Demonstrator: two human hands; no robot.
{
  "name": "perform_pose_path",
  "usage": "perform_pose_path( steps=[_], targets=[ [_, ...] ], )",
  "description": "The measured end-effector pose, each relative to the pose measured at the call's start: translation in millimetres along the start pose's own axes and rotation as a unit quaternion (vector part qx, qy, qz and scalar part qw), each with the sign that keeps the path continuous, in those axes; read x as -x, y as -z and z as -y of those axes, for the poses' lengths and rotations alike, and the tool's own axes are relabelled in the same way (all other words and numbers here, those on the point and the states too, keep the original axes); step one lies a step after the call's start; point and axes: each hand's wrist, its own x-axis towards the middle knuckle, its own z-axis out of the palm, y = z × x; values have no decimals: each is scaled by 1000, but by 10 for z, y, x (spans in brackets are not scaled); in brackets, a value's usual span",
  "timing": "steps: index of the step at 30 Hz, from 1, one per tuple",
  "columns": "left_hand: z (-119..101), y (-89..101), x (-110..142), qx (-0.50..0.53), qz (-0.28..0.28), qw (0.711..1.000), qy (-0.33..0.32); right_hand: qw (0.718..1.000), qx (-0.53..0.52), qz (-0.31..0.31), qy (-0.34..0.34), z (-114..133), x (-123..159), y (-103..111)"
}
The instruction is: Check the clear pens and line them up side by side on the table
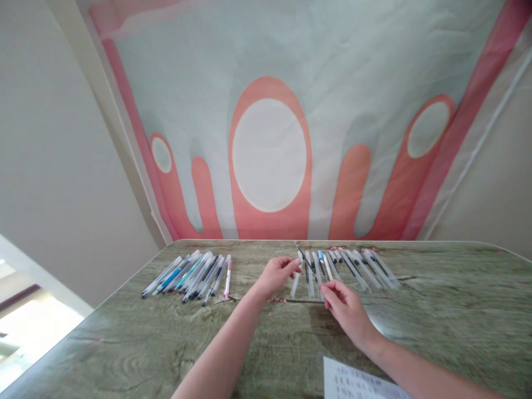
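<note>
Perhaps a careless brush could roll the loosely laid pens (358,271), right of the frame's centre on the bench (266,354), askew — the left hand (276,276) and right hand (346,306) sit close by, each curled nearly closed; whether either grips anything, I cannot tell.

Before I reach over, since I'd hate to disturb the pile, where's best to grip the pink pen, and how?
Probably pinch the pink pen across its middle, coming from above and the right: it lies lengthwise away from you, and the pile crowds its left side.
</note>
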Motion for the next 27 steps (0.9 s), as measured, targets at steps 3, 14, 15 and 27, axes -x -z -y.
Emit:
perform_pose_path(
  steps=[3, 14, 15, 27],
  targets=[
    [-20, -119, -7, 57, -22, 998, 13, 1000, 18, 11, 1, 24, 2, -2],
    [157, -76, -115, 203, -148, 968, 20, 998, 29, 43, 16, 115, 38, -26],
    [208, -44, -133, 189, -154, 969, 27, 998, 31, 44, 22, 112, 37, -28],
    [530, -52, -441, -212, -146, 966, 30, 998, 29, 47, 34, 112, 42, -25]
  ],
)
